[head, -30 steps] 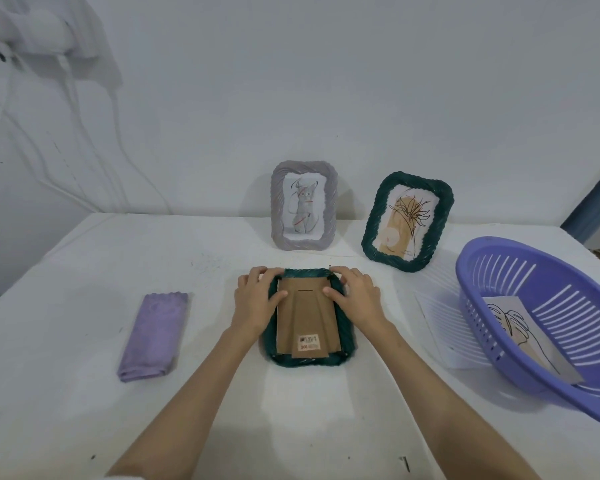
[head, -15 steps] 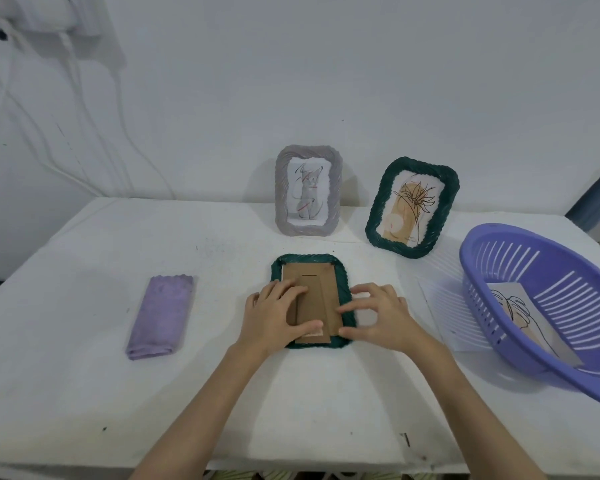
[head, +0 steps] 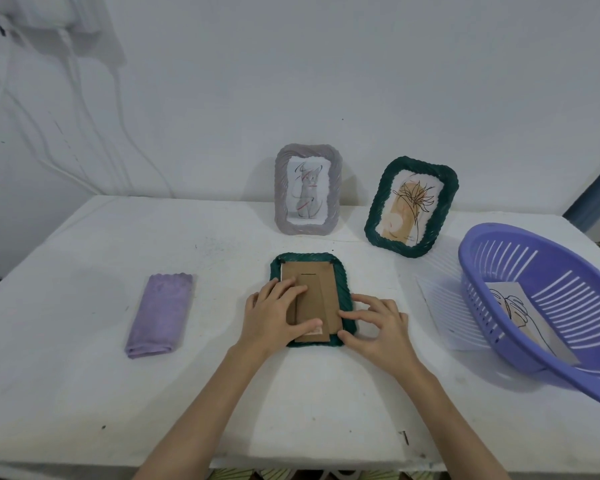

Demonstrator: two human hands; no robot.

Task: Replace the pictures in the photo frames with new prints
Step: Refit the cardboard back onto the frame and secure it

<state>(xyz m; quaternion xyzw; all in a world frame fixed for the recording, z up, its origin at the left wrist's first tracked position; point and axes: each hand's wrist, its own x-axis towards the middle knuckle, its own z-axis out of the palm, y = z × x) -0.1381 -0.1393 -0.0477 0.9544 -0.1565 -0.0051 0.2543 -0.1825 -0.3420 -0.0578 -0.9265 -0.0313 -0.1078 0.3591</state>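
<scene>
Head view, face-down frame: a dark green frame (head: pixel 346 289) is laid face down on the white tabletop (head: pixel 84 341), near the middle, with its brown cardboard back (head: pixel 321 285) turned upward.
Head view, left hand: the left hand (head: pixel 274 315) is laid flat on the cardboard back, fingers (head: pixel 284 289) straight and spread, the thumb stretched across the lower part of the back; nothing is gripped.
Head view, right hand: the right hand (head: pixel 378 327) is set at the frame's lower right edge, fingers bent; the edge is touched by the fingertips and thumb, but whether it is pinched cannot be told.
Head view, standing frames: a grey frame (head: pixel 308 189) with a line drawing is stood upright near the wall, and a second green frame (head: pixel 411 206) with a plant drawing is stood tilted just to its right.
Head view, basket: a purple slatted basket (head: pixel 534 299) is placed at the right of the tabletop, and a print (head: pixel 520 317) with a line drawing is seen inside it.
Head view, loose sheet: a white sheet (head: pixel 440 306) is laid flat partly under the basket's left rim.
Head view, cloth: a folded purple cloth (head: pixel 160 315) is laid well to the left of the face-down frame.
</scene>
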